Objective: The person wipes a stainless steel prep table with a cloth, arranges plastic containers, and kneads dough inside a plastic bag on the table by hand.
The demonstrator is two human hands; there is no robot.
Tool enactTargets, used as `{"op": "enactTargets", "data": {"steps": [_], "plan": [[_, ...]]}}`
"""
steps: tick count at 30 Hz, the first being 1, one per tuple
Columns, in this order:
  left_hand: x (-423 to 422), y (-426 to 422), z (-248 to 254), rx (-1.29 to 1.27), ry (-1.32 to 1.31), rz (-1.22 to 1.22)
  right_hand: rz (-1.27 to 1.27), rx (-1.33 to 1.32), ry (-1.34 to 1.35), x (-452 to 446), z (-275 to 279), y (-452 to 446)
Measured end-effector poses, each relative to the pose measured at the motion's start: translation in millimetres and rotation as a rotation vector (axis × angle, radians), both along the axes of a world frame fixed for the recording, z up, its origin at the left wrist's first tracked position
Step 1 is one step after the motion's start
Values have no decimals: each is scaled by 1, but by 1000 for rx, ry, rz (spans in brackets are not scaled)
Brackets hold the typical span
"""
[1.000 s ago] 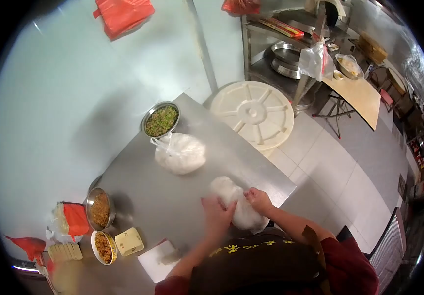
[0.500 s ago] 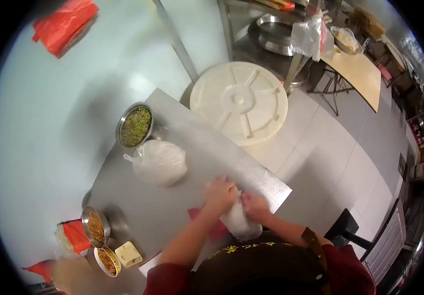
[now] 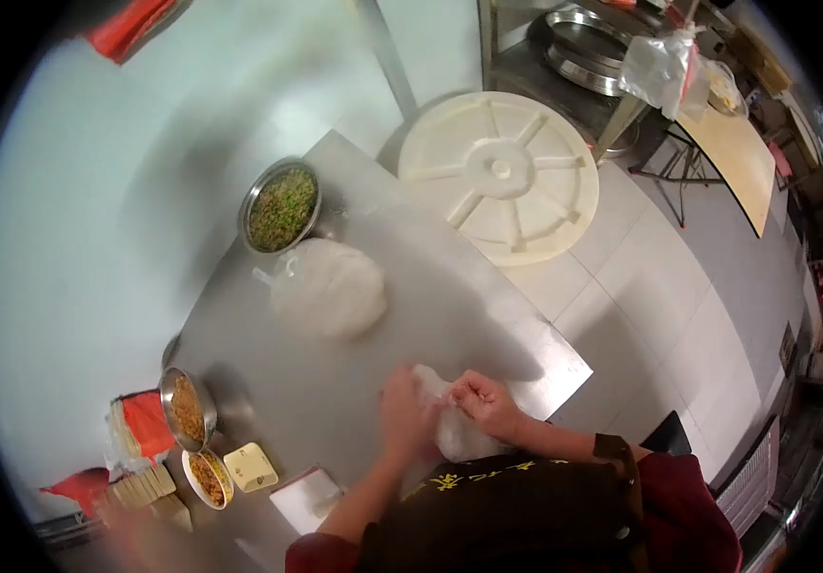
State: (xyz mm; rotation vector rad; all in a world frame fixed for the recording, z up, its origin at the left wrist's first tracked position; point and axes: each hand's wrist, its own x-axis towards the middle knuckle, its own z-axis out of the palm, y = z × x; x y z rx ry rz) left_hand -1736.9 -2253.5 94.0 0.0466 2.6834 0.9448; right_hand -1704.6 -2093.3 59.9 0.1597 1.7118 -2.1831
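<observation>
Near the front edge of the steel table (image 3: pixel 335 401), both hands work on a white translucent plastic bag (image 3: pixel 469 436) with pale contents I cannot make out. My right hand (image 3: pixel 488 406) is closed, pinching the bag's gathered upper part. At the bag's left side is my left hand (image 3: pixel 409 413), blurred by motion, its fingers bent around the plastic. A larger plastic bag with a rounded pale mass (image 3: pixel 328 289) lies farther back on the table, beside a steel bowl of chopped green filling (image 3: pixel 282 207).
At the left stand a steel bowl of brown filling (image 3: pixel 187 411), a smaller bowl (image 3: pixel 209 479) and a cream-coloured square box (image 3: pixel 251 467). A white flat item (image 3: pixel 306 498) lies by my left forearm. Beyond the table's far edge is a large round white lid (image 3: pixel 499 170).
My view has shifted, so the table appears lower and farther right. Both hands sit closer to my apron with the bag, and its upper part is spread between them.
</observation>
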Motion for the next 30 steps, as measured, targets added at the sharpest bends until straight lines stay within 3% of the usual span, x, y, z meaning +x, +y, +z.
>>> {"op": "enactTargets", "data": {"steps": [4, 6, 10, 12, 13, 16, 18, 19, 21, 22, 24, 25, 27, 28, 30], "plan": [[-6, 4, -32, -115, 220, -21, -88, 31, 100, -4, -13, -22], [-15, 9, -34, -391, 492, -217, -20, 446, 179, -9, -20, -26], [-29, 9, -57, -359, 444, -187, -111, 531, 319, -33, -29, -23], [-40, 15, -67, -416, 424, -169, -98, 427, 48, -49, -34, -15], [-44, 16, -72, -409, 425, -169, -99, 434, 48, -52, -35, -13], [-65, 24, -72, -304, 525, -155, -43, 593, 142, -65, -51, -8], [-73, 27, -62, -363, 167, -284, -62, 729, 393, -69, -67, -6], [-68, 25, -59, -360, 182, -288, -75, 777, 479, -72, -63, -5], [-69, 22, -52, -136, 257, -210, -105, 482, 216, -91, -49, -6], [-65, 13, -58, -133, 276, -211, -112, 486, 234, -91, -30, -6], [-42, -20, -74, -64, 337, -33, 126, 881, 634, -72, 6, -14], [-24, -37, -65, -71, 338, -28, 140, 833, 732, -57, 22, -17], [-1, -55, -26, 301, 142, -58, 53, 680, 932, -25, 47, -21], [2, -55, -7, 302, 146, -57, 58, 848, 994, -4, 34, -24], [11, -51, 16, -158, 519, -485, 17, 832, 1103, 14, 8, -21]]}}
